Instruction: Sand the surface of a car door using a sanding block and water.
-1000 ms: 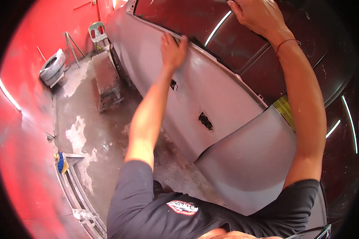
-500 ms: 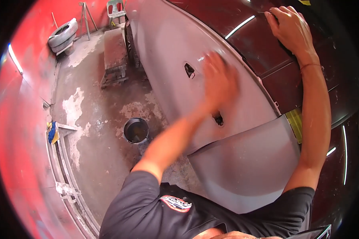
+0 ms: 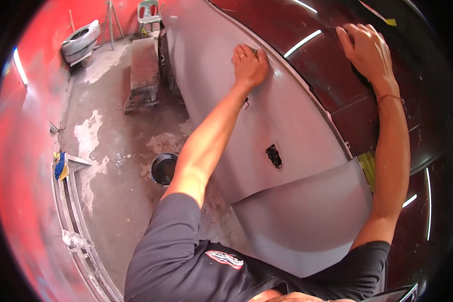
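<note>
A grey, matte car body panel (image 3: 211, 55) stretches ahead of me, with a handle-like cutout (image 3: 274, 156) in it. Near its upper edge my left hand (image 3: 250, 66) presses down with curled fingers over a small dark thing, mostly hidden beneath the palm. Another cutout lies partly behind my left wrist. On the dark, glossy upper part of the car (image 3: 312, 70), my right hand (image 3: 366, 53) rests with its fingers a little apart, apparently holding nothing. Closer to me, a second grey panel (image 3: 307, 216) meets the first along a seam.
A dark bucket (image 3: 163, 169) stands on the wet, patchy floor left of the car. Farther off are a low bench (image 3: 145, 65), stacked tyres (image 3: 80, 43) and a plastic chair (image 3: 149, 14). Yellow tape (image 3: 367, 168) sits beside my right forearm. A wooden frame (image 3: 75, 206) lines the red wall.
My left hand has moved forward and a little left along the grey panel, uncovering the nearer cutout and covering part of the farther one. My right hand stays on the dark surface.
</note>
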A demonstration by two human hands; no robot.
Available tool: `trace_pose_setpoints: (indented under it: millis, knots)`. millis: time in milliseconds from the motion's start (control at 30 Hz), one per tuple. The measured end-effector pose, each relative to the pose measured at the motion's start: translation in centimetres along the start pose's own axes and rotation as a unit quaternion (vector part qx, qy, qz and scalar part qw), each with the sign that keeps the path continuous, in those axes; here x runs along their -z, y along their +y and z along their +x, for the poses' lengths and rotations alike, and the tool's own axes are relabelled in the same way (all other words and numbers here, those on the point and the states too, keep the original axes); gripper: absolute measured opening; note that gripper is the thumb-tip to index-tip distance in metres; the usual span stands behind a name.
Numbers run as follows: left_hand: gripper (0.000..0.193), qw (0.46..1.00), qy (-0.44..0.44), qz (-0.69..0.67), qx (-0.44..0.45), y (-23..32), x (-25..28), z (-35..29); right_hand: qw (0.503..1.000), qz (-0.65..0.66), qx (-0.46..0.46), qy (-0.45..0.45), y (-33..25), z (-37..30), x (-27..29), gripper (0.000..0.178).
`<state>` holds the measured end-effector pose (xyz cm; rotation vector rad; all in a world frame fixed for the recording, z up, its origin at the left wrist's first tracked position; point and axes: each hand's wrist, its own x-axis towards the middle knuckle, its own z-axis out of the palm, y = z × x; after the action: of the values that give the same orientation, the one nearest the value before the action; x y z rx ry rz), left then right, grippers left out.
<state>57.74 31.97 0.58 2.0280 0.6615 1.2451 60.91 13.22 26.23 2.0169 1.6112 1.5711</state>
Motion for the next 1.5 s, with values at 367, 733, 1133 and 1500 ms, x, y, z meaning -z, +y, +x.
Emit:
trace_pose_setpoints:
  millis: [367,733,1133,1500]
  knots:
    - [0.069,0.994,0.052,0.018,-0.089,-1.4,1.3,6.3,0.999,0.051,-0.007,-0.001,-0.9,0.5,2.0,0.033]
    - [0.077,0.936,-0.129,-0.107,-0.311,14.4,3.4,-18.9,0.997,0.067,-0.040,-0.013,-0.2,-1.2,2.5,0.039]
    - [0.078,0.944,-0.132,-0.110,-0.282,15.0,3.2,-18.9,0.992,0.083,-0.063,0.077,0.7,-2.4,2.4,0.036]
    - [0.059,0.999,-0.013,0.038,-0.008,-7.9,1.2,7.7,0.991,0.055,-0.092,0.081,0.1,-0.1,1.3,0.036]
